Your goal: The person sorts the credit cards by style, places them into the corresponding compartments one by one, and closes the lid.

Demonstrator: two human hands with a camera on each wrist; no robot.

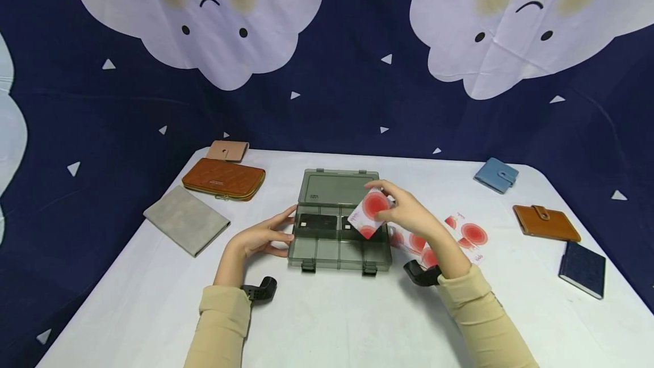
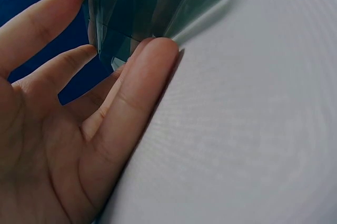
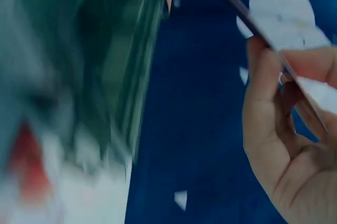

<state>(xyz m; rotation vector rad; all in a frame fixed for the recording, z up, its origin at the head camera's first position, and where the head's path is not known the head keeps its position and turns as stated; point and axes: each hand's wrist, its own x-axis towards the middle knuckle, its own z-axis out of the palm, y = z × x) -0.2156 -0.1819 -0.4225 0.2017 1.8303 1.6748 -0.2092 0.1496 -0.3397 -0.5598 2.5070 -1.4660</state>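
Observation:
A translucent grey-green compartment box (image 1: 327, 264) lies on the table with its lid (image 1: 338, 188) raised at the back. My left hand (image 1: 261, 237) rests its extended fingers against the box's left side; in the left wrist view the fingertips touch the clear plastic wall (image 2: 158, 3). Between thumb and fingers, my right hand (image 1: 409, 209) pinches a white card with red circles (image 1: 369, 213), tilted above the box's right half. Edge-on, that card (image 3: 237, 4) shows in the right wrist view. Dark flat pieces (image 1: 319, 225) lie in the middle compartments, one partly hidden by the card.
More red-circle cards (image 1: 472, 234) lie right of the box, partly behind my right forearm. A grey folder (image 1: 186, 220), a brown zip wallet (image 1: 225, 178) and a pink wallet (image 1: 227, 151) are at left. Blue (image 1: 497, 175), tan (image 1: 546, 222) and navy (image 1: 582, 269) wallet-like items are at right.

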